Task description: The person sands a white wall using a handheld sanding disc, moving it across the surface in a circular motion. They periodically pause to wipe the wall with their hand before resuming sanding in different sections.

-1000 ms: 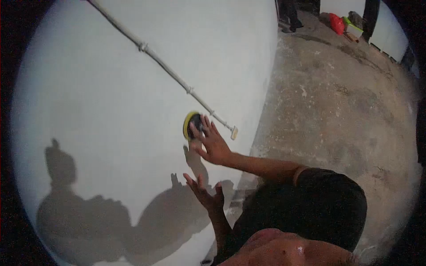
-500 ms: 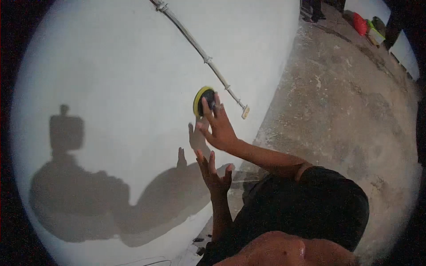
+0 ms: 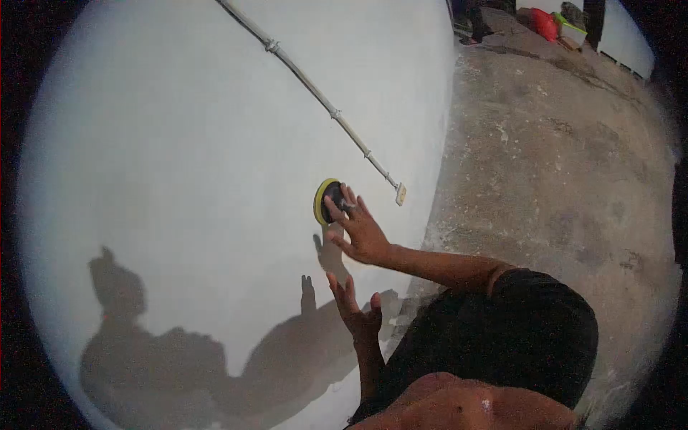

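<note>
A round sanding pad [image 3: 322, 201], with a black back and yellow rim, lies against the white wall. My right hand [image 3: 364, 235] has its fingers over the back of this pad and around its small central stem, thumb below the rim. Lower down, my left hand [image 3: 358, 314] is held up near the wall, holding nothing, fingers and thumb apart. The shadows of both hands fall on the wall beside them.
A pale conduit [image 3: 315, 89] runs diagonally down the wall to a small switch box [image 3: 400, 194] right of the pad. Stained concrete floor [image 3: 545, 172] stretches along the right. Far back are a red bag [image 3: 543, 25] and a green-edged box [image 3: 571, 32].
My right hand and the sanding pad have moved down the wall relative to the switch box. My left hand is lower in view too, still spread. The view has shifted.
</note>
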Tool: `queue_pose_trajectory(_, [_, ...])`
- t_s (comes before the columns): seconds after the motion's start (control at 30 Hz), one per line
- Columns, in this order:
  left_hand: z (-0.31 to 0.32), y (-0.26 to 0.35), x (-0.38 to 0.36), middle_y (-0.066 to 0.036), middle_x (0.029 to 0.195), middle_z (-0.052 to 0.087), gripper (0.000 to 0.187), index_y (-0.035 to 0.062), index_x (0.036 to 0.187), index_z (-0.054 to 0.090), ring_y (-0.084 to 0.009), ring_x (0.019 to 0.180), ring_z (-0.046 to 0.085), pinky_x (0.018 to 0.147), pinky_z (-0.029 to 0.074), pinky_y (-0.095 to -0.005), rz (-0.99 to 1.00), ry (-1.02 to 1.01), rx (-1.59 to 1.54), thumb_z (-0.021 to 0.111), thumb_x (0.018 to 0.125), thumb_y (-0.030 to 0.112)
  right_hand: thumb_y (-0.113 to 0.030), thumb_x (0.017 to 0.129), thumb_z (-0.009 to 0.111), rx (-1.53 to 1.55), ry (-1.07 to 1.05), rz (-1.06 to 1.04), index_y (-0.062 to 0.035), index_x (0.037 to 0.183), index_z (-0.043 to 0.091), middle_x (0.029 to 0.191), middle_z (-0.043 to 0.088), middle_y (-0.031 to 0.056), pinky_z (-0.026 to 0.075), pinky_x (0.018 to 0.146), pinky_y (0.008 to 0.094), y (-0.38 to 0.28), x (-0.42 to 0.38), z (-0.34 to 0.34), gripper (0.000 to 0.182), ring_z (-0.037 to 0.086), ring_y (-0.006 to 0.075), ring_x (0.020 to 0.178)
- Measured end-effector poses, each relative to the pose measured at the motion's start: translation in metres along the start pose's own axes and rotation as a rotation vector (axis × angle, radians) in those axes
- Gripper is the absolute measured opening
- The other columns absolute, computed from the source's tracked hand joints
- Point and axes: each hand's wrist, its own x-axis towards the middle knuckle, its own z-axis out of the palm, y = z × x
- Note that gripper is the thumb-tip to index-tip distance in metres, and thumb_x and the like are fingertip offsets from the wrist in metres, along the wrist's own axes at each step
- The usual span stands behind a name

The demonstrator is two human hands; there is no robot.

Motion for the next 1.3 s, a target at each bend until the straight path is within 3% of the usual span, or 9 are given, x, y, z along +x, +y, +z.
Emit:
queue_pose_trajectory(0.27, [-0.035, -0.019, -0.027, -0.032, 0.156, 0.026, 0.067, 0.0024, 0.141, 0.046, -0.0503, 0.144, 0.028, 0.114, 0.030, -0.0585, 0.071, -0.107, -0.025, 0.066, 0.091, 0.041, -0.042, 0.105, 0.042, -0.005, 0.153, 0.140, -0.0085, 0.158, 0.013, 0.158, 0.019, 0.0299, 0.019, 0.120, 0.0504, 0.002, 0.022, 0.012, 0.069, 0.014, 0.0492, 0.147])
queue_pose_trajectory(0.37, [-0.050, -0.024, -0.040, -0.031, 0.156, 0.028, 0.064, 0.0059, 0.141, 0.047, -0.0499, 0.142, 0.031, 0.113, 0.031, -0.0589, 0.058, -0.162, -0.070, 0.066, 0.091, 0.040, -0.044, 0.105, 0.039, -0.041, 0.048, 0.076, -0.0075, 0.159, 0.010, 0.158, 0.017, 0.0311, 0.016, 0.121, 0.0508, -0.038, -0.010, 0.019, 0.071, 0.012, 0.0491, 0.148])
queue_pose_trajectory(0.6, [-0.049, -0.064, -0.048, -0.029, 0.156, 0.029, 0.062, 0.0079, 0.142, 0.048, -0.0481, 0.140, 0.035, 0.113, 0.031, -0.0601, 0.116, -0.273, -0.128, 0.067, 0.091, 0.039, -0.042, 0.107, 0.034, -0.013, 0.205, 0.104, -0.0078, 0.159, 0.004, 0.162, 0.012, 0.0252, 0.015, 0.122, 0.0487, 0.021, 0.041, 0.031, 0.068, 0.011, 0.0421, 0.150])
queue_pose_trajectory(0.77, [-0.048, -0.064, -0.046, -0.029, 0.157, 0.028, 0.063, 0.0081, 0.142, 0.048, -0.0463, 0.141, 0.035, 0.112, 0.032, -0.0604, 0.115, -0.254, -0.197, 0.066, 0.092, 0.042, -0.042, 0.108, 0.027, -0.068, -0.010, 0.181, -0.0124, 0.159, -0.003, 0.164, 0.006, 0.0227, 0.013, 0.123, 0.0481, -0.033, -0.009, 0.048, 0.066, 0.008, 0.0375, 0.151])
queue_pose_trajectory(0.87, [-0.050, -0.063, -0.047, -0.029, 0.156, 0.028, 0.063, 0.0081, 0.143, 0.048, -0.0456, 0.142, 0.035, 0.113, 0.032, -0.0603, 0.139, -0.271, -0.222, 0.066, 0.092, 0.042, -0.050, 0.107, 0.024, 0.110, 0.166, 0.244, -0.0124, 0.159, 0.004, 0.163, 0.014, 0.0227, 0.020, 0.121, 0.0456, -0.010, 0.026, 0.038, 0.068, 0.015, 0.0370, 0.150])
queue_pose_trajectory(0.97, [-0.051, -0.070, -0.046, -0.029, 0.156, 0.030, 0.063, 0.0083, 0.143, 0.047, -0.0456, 0.141, 0.036, 0.113, 0.032, -0.0598, 0.164, -0.296, -0.211, 0.066, 0.093, 0.041, -0.054, 0.106, 0.025, 0.338, 0.109, 0.418, -0.0058, 0.157, 0.015, 0.159, 0.021, 0.0271, 0.021, 0.121, 0.0474, -0.013, 0.036, 0.019, 0.071, 0.022, 0.0418, 0.148])
queue_pose_trajectory(1.07, [-0.048, -0.073, -0.049, -0.028, 0.158, 0.025, 0.065, 0.0063, 0.145, 0.043, -0.0448, 0.145, 0.028, 0.115, 0.031, -0.0545, 0.182, -0.282, -0.186, 0.070, 0.090, 0.027, -0.050, 0.107, 0.027, 0.203, 0.089, 0.165, -0.0077, 0.158, 0.010, 0.160, 0.021, 0.0257, 0.018, 0.122, 0.0488, -0.014, 0.000, 0.038, 0.069, 0.018, 0.0414, 0.149])
queue_pose_trajectory(1.2, [-0.044, -0.072, -0.053, -0.027, 0.159, 0.024, 0.064, 0.0084, 0.145, 0.044, -0.0448, 0.145, 0.028, 0.115, 0.032, -0.0537, 0.132, -0.279, -0.217, 0.070, 0.090, 0.026, -0.045, 0.108, 0.024, 0.034, 0.023, 0.238, -0.0073, 0.159, 0.002, 0.161, 0.015, 0.0261, 0.015, 0.123, 0.0422, -0.020, 0.005, 0.044, 0.067, 0.014, 0.0387, 0.150])
queue_pose_trajectory(1.3, [-0.045, -0.078, -0.054, -0.027, 0.159, 0.024, 0.064, 0.0090, 0.145, 0.044, -0.0446, 0.145, 0.029, 0.115, 0.033, -0.0528, 0.135, -0.315, -0.206, 0.070, 0.090, 0.026, -0.049, 0.107, 0.025, 0.269, 0.148, 0.258, -0.0113, 0.159, 0.001, 0.161, 0.015, 0.0261, 0.019, 0.122, 0.0424, 0.000, 0.033, 0.040, 0.069, 0.018, 0.0392, 0.149])
